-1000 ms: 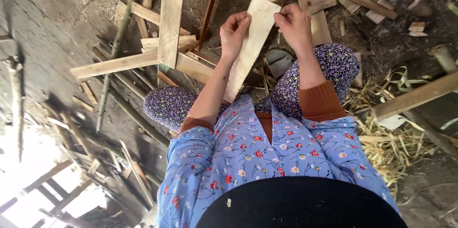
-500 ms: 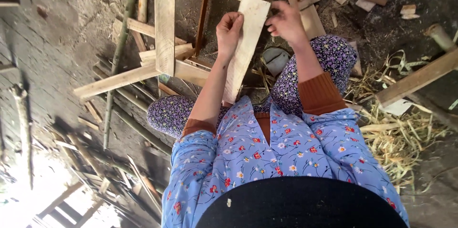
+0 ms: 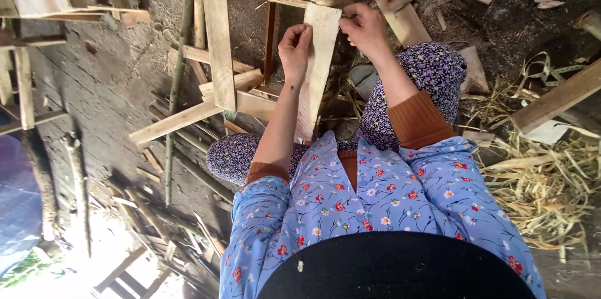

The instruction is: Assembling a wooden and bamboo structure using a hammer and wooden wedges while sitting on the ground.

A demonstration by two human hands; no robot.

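Plank (image 3: 316, 67) stood between my hands: left hand (image 3: 294, 48) gripped its left edge, right hand (image 3: 364, 31) pinched its top corner.

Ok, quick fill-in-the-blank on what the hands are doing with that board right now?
1. The left hand and right hand both grip one pale wooden ____.
2. The plank stands between the person's ____.
3. The right hand is at the plank's ____ end.
4. Right of the knees lies a heap of dry ____.

Missing: plank; knees; top; straw
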